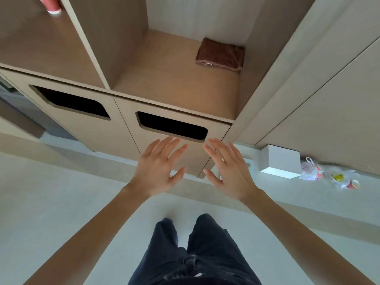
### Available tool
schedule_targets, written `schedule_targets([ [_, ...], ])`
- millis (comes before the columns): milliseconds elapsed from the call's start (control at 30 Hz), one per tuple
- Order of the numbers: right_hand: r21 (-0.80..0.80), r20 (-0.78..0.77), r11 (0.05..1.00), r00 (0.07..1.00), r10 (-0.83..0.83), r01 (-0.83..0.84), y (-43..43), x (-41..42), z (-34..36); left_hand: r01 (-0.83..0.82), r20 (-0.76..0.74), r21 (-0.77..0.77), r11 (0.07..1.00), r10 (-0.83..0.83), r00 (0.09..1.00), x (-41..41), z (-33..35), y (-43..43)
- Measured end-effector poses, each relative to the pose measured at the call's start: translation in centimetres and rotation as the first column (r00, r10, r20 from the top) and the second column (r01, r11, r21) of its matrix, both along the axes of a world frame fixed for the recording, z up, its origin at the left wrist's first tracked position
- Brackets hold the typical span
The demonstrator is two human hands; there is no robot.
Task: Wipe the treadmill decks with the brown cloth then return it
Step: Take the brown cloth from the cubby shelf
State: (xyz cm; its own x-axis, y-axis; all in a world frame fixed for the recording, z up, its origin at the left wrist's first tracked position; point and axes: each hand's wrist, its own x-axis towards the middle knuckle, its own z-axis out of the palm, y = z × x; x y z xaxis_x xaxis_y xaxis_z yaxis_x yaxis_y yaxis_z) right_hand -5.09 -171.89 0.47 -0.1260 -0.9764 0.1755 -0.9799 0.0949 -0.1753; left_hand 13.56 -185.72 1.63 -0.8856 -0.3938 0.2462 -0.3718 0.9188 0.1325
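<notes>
A folded brown cloth [221,54] lies on the wooden shelf [164,79] of an open cabinet niche, at its back right corner. My left hand [158,167] and my right hand [228,169] are both held out flat in front of me, fingers spread, holding nothing. They hover before the cabinet door below the shelf, well short of the cloth. No treadmill is in view.
The cabinet front has two doors with dark slot openings [172,126], [70,102]. A red paper cup [50,4] stands on the left shelf. On the floor to the right sit a white box [279,161], plastic bags [320,171] and a red cup [352,184]. Tall cabinet panels rise on the right.
</notes>
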Motion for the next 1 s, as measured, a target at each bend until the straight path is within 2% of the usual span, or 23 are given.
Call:
schedule_targets([
  [300, 0.040, 0.001, 0.996, 0.997, -0.077, 0.077, -3.3, -0.3, -1.4, 0.063, -0.008, 0.040, 0.997, -0.063, 0.998, -1.8, -2.5, -4.7],
  [500, -0.048, 0.007, 0.997, 0.998, -0.064, 0.065, -8.6, -3.6, -1.2, 0.059, 0.010, 0.054, 0.997, -0.059, 0.998, -5.3, -2.4, -9.4],
  [667, -0.091, 0.012, 0.992, 0.996, -0.086, 0.086, -13.0, -7.0, -0.7, 0.058, -0.005, 0.007, 0.998, -0.058, 0.998, -8.9, -2.7, -14.2],
  [867, -0.033, -0.013, 0.992, 0.993, -0.121, 0.121, -16.5, -10.5, -1.7, 0.073, 0.009, -0.001, 0.997, -0.073, 0.997, -12.3, -4.0, -17.3],
  [1000, -0.002, 0.000, 0.980, 0.980, -0.200, 0.200, -18.3, -12.1, -2.3, 0.073, 0.082, 0.023, 0.997, -0.075, 0.994, -13.8, -4.8, -19.8],
])
